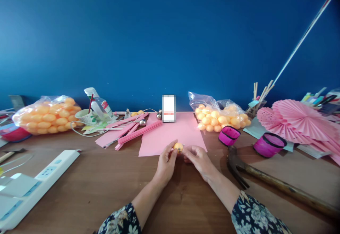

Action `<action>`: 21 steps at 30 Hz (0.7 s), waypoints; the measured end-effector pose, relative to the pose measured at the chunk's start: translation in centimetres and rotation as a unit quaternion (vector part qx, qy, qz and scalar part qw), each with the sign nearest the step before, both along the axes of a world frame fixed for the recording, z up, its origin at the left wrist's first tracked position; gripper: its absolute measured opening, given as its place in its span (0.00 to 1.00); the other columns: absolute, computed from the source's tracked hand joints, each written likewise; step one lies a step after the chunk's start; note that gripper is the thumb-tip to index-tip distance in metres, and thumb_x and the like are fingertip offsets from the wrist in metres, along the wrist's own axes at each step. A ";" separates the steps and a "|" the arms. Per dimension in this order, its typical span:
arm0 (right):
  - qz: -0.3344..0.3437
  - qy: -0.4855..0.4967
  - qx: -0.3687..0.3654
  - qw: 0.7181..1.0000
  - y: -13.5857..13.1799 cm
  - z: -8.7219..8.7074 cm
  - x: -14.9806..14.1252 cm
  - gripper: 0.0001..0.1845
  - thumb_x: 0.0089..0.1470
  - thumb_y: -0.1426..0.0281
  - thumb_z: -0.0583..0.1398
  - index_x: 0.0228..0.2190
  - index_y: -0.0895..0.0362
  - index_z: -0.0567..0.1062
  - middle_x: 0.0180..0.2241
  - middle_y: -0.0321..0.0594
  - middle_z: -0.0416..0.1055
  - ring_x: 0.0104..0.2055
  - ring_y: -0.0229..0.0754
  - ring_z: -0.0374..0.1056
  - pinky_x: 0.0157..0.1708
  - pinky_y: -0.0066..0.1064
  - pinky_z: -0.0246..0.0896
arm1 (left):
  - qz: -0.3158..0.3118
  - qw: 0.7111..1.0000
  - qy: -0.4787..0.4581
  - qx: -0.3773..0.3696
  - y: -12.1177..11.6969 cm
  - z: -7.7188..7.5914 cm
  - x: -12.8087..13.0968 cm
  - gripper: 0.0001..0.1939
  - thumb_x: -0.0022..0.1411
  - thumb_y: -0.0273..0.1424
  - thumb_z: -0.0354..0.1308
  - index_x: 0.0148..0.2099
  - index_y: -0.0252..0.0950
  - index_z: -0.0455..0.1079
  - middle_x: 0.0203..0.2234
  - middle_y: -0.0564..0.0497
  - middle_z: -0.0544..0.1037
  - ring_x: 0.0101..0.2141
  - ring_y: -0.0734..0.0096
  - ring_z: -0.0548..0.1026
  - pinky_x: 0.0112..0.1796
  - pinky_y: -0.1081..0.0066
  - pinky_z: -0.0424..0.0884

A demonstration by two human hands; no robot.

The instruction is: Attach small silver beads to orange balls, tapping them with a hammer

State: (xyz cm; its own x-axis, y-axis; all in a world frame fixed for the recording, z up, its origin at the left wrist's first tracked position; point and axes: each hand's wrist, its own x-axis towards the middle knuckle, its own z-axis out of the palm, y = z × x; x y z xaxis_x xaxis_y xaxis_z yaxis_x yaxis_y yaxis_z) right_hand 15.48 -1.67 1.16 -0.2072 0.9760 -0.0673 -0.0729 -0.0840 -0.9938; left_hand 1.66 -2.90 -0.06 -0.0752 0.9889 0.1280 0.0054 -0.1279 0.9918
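My left hand is closed on a small yellow-orange ball, which looks like a ping-pong ball and has dark marks on its front. At the ball's right side my right hand is pinched. A tiny shiny bit shows by its fingertips, too small to name. Both hands are above the near edge of a pink paper sheet. Beyond them, a phone-like upright device with a blurred screen stands on the sheet.
Bags of orange balls lie at left and right. A hammer rests at right beside two magenta fabric rings. Pink paper fans sit farther right. A white power strip occupies the left; folded pink strips lie mid-left.
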 end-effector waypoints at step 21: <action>-0.046 -0.006 -0.004 0.999 0.0 -0.5 -0.3 0.19 0.38 0.55 0.64 0.24 0.59 0.71 0.23 0.38 0.69 0.27 0.40 0.66 0.29 0.33 0.65 | -0.006 1.000 0.026 0.010 0.1 -0.2 0.0 0.19 0.57 0.35 0.52 0.51 0.39 0.65 0.46 0.47 0.71 0.46 0.65 0.68 0.50 0.65 0.60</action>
